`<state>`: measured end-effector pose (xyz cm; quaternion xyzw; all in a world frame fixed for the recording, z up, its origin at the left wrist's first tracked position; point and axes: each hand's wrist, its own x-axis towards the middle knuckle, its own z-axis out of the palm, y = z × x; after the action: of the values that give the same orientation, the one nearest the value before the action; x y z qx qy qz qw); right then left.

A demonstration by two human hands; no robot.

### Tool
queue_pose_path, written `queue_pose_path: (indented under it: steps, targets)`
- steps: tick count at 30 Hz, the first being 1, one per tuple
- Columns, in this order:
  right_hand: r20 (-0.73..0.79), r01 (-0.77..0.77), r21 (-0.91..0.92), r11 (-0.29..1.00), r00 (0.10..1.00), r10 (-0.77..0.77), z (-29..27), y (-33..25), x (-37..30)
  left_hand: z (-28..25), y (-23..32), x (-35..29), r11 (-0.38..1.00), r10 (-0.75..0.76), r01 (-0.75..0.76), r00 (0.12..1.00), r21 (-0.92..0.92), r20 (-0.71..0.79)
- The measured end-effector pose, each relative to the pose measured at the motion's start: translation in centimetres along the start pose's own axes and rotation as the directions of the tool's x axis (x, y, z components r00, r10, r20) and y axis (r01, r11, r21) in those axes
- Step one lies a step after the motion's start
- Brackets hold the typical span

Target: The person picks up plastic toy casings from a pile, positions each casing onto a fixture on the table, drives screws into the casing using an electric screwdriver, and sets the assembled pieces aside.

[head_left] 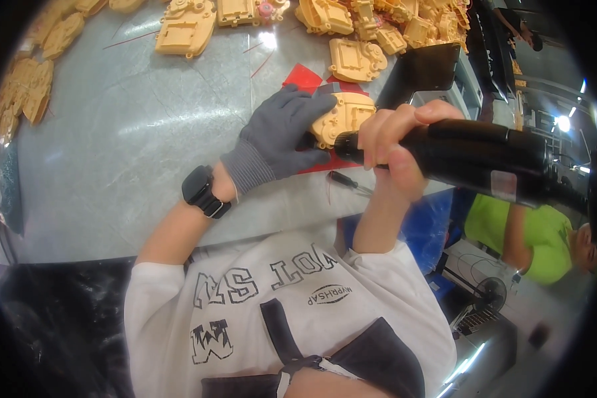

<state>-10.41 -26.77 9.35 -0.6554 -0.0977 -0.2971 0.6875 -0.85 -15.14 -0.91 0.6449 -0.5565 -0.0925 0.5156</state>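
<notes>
My left hand (277, 129), in a grey knit glove, is closed around the left side of a yellow plastic housing (345, 118). The housing lies over a red piece (303, 77) on the grey table (132, 146). Bare and wrapped round a black electric screwdriver (474, 154), my right hand (399, 142) keeps the tool nearly level. Its ribbed nose meets the housing's lower right edge in this view; the tip is hidden, so I cannot tell whether it touches a screw. A small dark-handled screwdriver (342, 178) rests on the table below them.
More yellow housings (186, 26) lie along the far side, piled at the far right (418, 26), with others at the left edge (23, 93). A black flat-topped device (423, 71) stands right of the work. A person in a bright green shirt (521, 239) is at the right.
</notes>
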Motion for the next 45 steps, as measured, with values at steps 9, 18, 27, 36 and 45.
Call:
queue_pose_path:
  steps: [9,18,27,36,45]
  targets:
    - [-0.199,-0.032,-0.038,0.999,0.980,0.024,0.0,-0.8,0.3,0.2,0.6,1.4,0.999,0.046,-0.046,0.999,-0.022,0.011]
    - [-0.633,0.188,-0.234,0.954,0.716,-0.296,-5.4,-7.4,-1.3,-0.1,1.8,0.2,0.996,-0.054,0.048,0.996,0.078,0.067]
    - [-0.685,-0.049,-0.452,0.891,0.658,-0.312,-9.9,-5.2,-0.1,-0.6,1.1,0.6,0.996,-0.044,0.040,0.997,0.074,0.065]
    - [-0.472,-0.007,-0.353,0.936,0.865,-0.171,0.0,-4.6,0.9,-0.9,1.0,1.2,1.000,0.017,-0.017,0.999,-0.010,0.049]
    - [-0.442,-0.013,-0.328,0.945,0.886,-0.141,-0.1,-2.3,4.4,-0.7,1.2,1.3,1.000,-0.014,0.014,1.000,-0.010,-0.010]
